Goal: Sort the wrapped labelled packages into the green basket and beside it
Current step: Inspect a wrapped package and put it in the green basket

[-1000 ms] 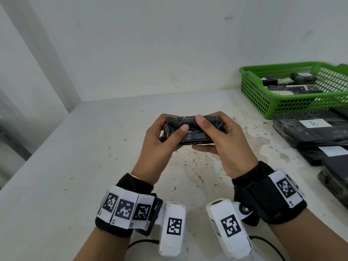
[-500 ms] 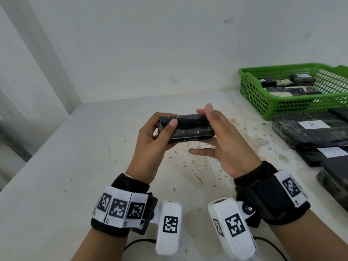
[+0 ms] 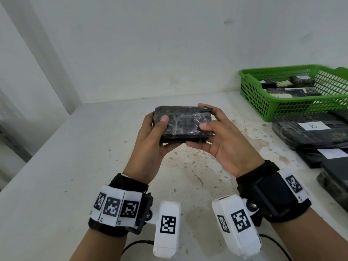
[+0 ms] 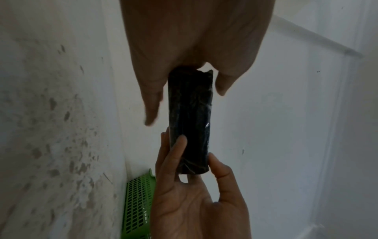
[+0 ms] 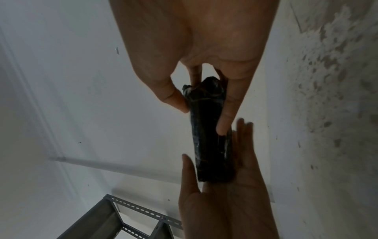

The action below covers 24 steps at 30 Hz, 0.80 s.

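A black package wrapped in clear film (image 3: 183,123) (image 4: 190,119) (image 5: 210,137) is held above the table between both hands, its broad face turned up at me; no label shows on that face. My left hand (image 3: 150,134) grips its left end, thumb on top and fingers underneath. My right hand (image 3: 216,136) grips its right end, thumb on top and fingers wrapped behind and under. The green basket (image 3: 263,108) (image 4: 139,205) stands at the back right with several wrapped packages inside.
Larger black wrapped packages lie in front of the basket at the right edge, one with a white label marked B (image 3: 313,126), another with a white label (image 3: 333,153). The stained white table (image 3: 75,166) meets a wall behind. A grey metal rack (image 5: 122,216) stands off to the left.
The package has been turned from edge-on to its broad face up. My right hand, loose half a second ago, now grips the right end again.
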Available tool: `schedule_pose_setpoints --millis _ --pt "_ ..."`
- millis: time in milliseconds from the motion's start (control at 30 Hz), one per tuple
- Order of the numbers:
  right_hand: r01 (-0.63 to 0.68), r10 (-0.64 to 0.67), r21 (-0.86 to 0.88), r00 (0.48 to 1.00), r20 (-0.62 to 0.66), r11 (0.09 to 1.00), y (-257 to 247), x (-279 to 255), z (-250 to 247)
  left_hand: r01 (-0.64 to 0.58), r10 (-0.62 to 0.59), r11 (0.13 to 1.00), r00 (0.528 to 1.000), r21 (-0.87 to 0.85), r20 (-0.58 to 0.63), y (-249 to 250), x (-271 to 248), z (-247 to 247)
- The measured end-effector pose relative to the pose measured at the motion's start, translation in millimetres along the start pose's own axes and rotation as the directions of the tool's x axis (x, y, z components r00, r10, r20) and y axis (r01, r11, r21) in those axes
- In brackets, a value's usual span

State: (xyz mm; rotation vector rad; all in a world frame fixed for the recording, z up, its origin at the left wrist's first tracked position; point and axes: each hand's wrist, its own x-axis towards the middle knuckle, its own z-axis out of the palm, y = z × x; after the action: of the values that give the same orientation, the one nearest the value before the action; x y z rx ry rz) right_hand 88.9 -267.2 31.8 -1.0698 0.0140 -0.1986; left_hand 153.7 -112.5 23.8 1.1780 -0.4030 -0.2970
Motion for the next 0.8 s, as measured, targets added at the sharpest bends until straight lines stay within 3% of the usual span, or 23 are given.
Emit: schedule_pose_setpoints --millis 267,500,667,800 --pt "0.093 -0.103 -0.149 0.993 -0.064 0.985 4.2 -0.9 -4.0 -0.022 0.02 0.999 0.998 0.032 0.059 3.6 -4.1 1.7" --pt "0.034 -0.052 -0.171 0.994 -0.1 0.985 4.6 -2.4 0.4 -0.068 0.062 0.989 0.997 0.129 0.051 3.1 -4.0 2.1" --pt "0.065 -0.105 -0.203 0.976 -0.191 0.977 6.0 0.0 -4.1 -0.052 0.04 0.988 0.996 0.145 0.085 0.2 -6.8 7.4" --pt "0.044 -0.082 -0.234 0.985 -0.155 0.971 5.0 -2.3 -0.2 -0.073 0.07 0.983 0.997 0.168 0.024 -0.9 -5.9 8.3"
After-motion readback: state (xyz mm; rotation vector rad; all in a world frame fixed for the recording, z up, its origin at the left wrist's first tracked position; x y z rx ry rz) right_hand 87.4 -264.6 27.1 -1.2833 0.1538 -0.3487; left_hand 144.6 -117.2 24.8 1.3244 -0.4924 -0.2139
